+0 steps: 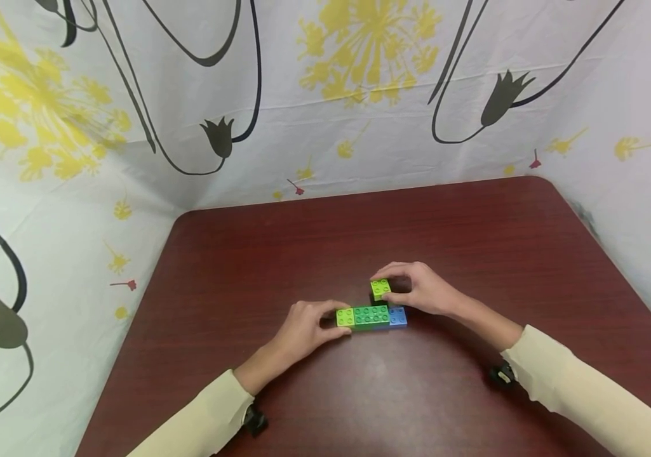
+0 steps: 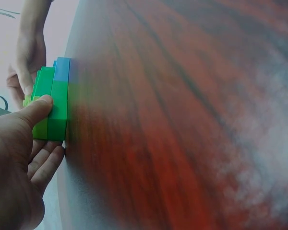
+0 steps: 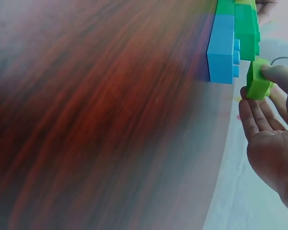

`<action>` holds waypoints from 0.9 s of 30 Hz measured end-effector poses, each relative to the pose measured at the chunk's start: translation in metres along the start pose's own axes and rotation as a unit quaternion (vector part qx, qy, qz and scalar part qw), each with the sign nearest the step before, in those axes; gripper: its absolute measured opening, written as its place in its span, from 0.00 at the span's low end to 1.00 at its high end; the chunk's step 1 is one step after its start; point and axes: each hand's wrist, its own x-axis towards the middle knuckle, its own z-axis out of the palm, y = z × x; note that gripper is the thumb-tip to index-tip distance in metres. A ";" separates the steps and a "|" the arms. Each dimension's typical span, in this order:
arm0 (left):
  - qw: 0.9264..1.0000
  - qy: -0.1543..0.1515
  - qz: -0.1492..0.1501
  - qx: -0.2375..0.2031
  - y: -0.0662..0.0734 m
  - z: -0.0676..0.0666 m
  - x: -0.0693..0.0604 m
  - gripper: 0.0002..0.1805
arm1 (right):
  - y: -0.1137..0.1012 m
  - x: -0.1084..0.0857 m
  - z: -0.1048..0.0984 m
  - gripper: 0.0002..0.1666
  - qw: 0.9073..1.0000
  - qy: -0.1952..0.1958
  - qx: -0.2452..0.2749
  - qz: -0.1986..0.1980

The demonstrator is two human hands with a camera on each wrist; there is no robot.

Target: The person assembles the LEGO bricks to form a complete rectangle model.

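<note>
A built row of blocks lies on the table: a lime block (image 1: 345,317) at its left end, a green block (image 1: 371,315) beside it on top, and a blue block (image 1: 397,317) lower at the right. My left hand (image 1: 305,331) grips the row's left end between thumb and fingers. In the left wrist view, the thumb presses the side of the green block (image 2: 60,108). Just behind the row, my right hand (image 1: 423,289) pinches a separate lime block (image 1: 380,289); the right wrist view shows this lime block (image 3: 259,79) apart from the blue block (image 3: 222,49).
The dark red table (image 1: 279,254) has rounded far corners. A white cloth (image 1: 325,146) with yellow flowers and grey tulip shapes hangs behind it and at both sides. Small black devices are worn at both wrists, under the pale sleeves.
</note>
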 end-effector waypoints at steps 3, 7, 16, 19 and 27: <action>1.000 0.001 0.000 0.001 0.000 0.000 0.000 0.21 | -0.003 -0.005 -0.003 0.21 1.000 0.002 0.012 0.012; 1.000 0.003 0.001 0.002 0.000 0.000 0.000 0.21 | -0.006 -0.012 -0.005 0.21 0.999 0.005 0.028 0.039; 1.000 0.003 0.001 0.002 0.000 0.000 0.000 0.21 | -0.005 -0.030 -0.003 0.23 0.998 0.009 0.021 0.053; 1.000 0.003 0.000 0.001 0.000 0.000 0.000 0.21 | -0.005 -0.034 -0.002 0.23 0.998 0.015 0.016 0.051; 1.000 0.001 -0.003 -0.002 0.000 0.000 0.000 0.21 | -0.005 -0.044 0.002 0.22 0.999 0.016 0.007 0.049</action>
